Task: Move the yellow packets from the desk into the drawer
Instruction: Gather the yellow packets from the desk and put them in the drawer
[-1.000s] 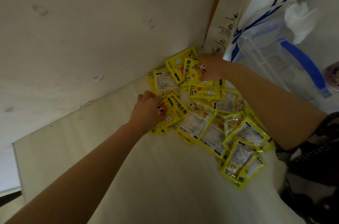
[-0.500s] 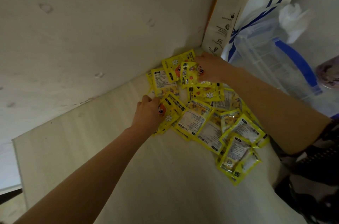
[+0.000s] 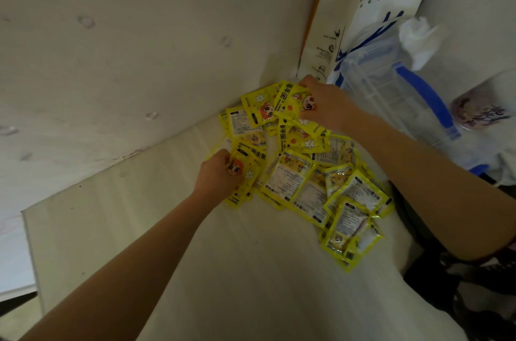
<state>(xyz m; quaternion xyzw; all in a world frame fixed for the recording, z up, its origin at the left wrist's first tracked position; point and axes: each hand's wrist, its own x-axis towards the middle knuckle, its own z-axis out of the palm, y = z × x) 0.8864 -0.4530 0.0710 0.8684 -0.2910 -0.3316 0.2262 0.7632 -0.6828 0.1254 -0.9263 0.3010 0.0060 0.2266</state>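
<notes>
Several yellow packets (image 3: 296, 181) lie in a loose heap on the pale desk (image 3: 195, 257), in the corner by the wall. My left hand (image 3: 216, 173) sits at the heap's left edge, its fingers curled round a few packets there. At the far end of the heap my right hand (image 3: 325, 101) grips packets close to the wall corner. The drawer is not in view.
A white paper bag (image 3: 368, 2) printed "coffee" stands against the wall at the back right. In front of it is a clear plastic box with blue handles (image 3: 413, 94). A cup with a printed lid (image 3: 480, 114) stands at the far right. The desk's left edge (image 3: 26, 229) is visible.
Both hands have stayed on the heap. My right hand has gathered the far packets a little tighter, and my left hand has closed further on the packets at the left edge.
</notes>
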